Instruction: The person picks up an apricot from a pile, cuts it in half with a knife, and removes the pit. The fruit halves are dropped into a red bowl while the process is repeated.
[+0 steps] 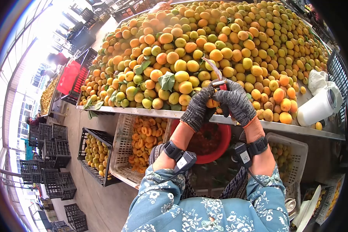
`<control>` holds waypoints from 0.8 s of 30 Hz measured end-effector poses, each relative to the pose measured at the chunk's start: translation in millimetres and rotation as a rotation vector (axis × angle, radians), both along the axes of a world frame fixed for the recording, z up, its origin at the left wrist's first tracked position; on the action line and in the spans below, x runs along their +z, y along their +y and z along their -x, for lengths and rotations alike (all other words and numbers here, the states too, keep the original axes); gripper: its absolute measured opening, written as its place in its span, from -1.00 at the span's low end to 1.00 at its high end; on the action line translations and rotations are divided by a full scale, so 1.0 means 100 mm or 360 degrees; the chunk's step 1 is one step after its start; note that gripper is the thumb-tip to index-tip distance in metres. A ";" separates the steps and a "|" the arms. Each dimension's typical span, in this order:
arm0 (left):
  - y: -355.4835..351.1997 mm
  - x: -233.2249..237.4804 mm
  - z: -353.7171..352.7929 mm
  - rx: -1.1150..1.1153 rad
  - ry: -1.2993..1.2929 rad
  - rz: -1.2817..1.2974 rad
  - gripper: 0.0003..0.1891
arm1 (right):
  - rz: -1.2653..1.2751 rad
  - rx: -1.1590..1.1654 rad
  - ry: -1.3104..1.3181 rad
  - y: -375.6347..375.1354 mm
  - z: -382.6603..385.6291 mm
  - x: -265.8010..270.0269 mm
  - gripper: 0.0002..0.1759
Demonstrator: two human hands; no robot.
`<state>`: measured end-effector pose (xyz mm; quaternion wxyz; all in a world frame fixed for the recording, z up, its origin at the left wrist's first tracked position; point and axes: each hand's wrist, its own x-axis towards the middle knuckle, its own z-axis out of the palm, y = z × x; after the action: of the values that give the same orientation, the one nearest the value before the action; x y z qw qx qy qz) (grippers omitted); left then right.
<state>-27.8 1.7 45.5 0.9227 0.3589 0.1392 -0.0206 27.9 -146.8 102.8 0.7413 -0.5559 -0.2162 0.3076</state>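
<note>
My left hand (199, 106), in a dark grey knit glove with an orange cuff, is closed around an apricot (212, 103). Against it, my right hand (236, 101), gloved the same way, grips a small red-handled knife (220, 85). A thin pale blade-like strip rises from the knife toward the pile. Both hands meet at the metal front edge of the table (150, 111), right before a large heap of apricots (205, 46) in yellow, orange and green. Fingers cover most of the held fruit.
Below the hands stands a red basin (225, 141). To its left, a white crate (121, 143) contains halved apricots (147, 133), beside a black crate (83, 149) of whole ones. A white container (315, 109) lies tilted on the table's right. Black crates (52, 150) are stacked far left.
</note>
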 end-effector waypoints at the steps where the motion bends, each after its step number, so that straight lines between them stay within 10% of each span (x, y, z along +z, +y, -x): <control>1: 0.03 -0.16 -0.03 -0.0001 0.0001 -0.0001 -0.78 | 0.0077 0.0008 0.0016 -0.01 0.00 -0.01 -0.68; 4: 0.00 -0.21 -0.06 0.0053 -0.0526 -0.0865 -0.77 | 0.0139 -0.0312 -0.0113 0.08 0.12 -0.02 -0.70; 6: -0.17 0.22 0.04 0.0019 -0.0111 0.0003 -0.64 | 0.0080 -0.0393 -0.0105 0.11 0.17 -0.05 -0.70; 12: 0.01 0.45 0.14 -0.0318 0.0100 0.0820 -0.37 | -0.0745 -0.0640 0.0211 0.17 0.19 -0.08 -0.64; 16: 0.01 0.24 0.11 -0.0246 -0.0233 0.0753 -0.50 | -0.1032 -0.0122 0.0812 -0.05 0.06 -0.11 -0.59; 24: -0.02 0.23 0.05 0.0074 -0.0013 0.0521 -0.47 | -0.0390 -0.0194 0.0126 -0.07 0.23 0.11 -0.65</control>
<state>-33.3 0.2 69.0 0.9697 0.2005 0.1384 -0.0202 5.3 -153.3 113.5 0.8289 -0.4608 -0.1886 0.2549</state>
